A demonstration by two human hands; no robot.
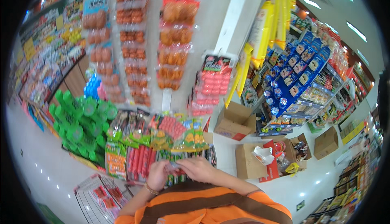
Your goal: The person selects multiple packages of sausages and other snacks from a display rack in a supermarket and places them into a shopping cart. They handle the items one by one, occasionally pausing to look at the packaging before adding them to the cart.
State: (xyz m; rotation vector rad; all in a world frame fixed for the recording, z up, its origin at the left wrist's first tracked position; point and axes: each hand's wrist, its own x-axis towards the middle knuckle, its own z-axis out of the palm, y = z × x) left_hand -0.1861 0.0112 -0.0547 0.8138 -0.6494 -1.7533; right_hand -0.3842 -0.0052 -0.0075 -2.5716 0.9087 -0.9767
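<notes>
While both hands meet, snack packets (162, 136) ahead, green bottles (79, 122) left, boxes (235, 120) right.

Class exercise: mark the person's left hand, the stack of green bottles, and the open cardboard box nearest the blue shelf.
left hand (157, 176), head view, back of the hand
green bottles (81, 122), head view, caps mid-stack
open cardboard box (235, 122), head view, front wall

- Snack packets (162, 140) in display bin: glossy plastic film, smooth, light glare on wrappers.
- Hanging sausage strips (176, 37): clear shiny plastic.
- Green bottles (79, 122): glossy plastic.
- Cardboard boxes (235, 122) on floor: matt brown paperboard, plain.
- Floor (36, 159): polished, reflecting ceiling lights.
- Wire basket (91, 205): thin metal.
- Sleeves (211, 205): matt cloth, orange and brown.
- Wristband (151, 190): beaded; material unclear.
</notes>
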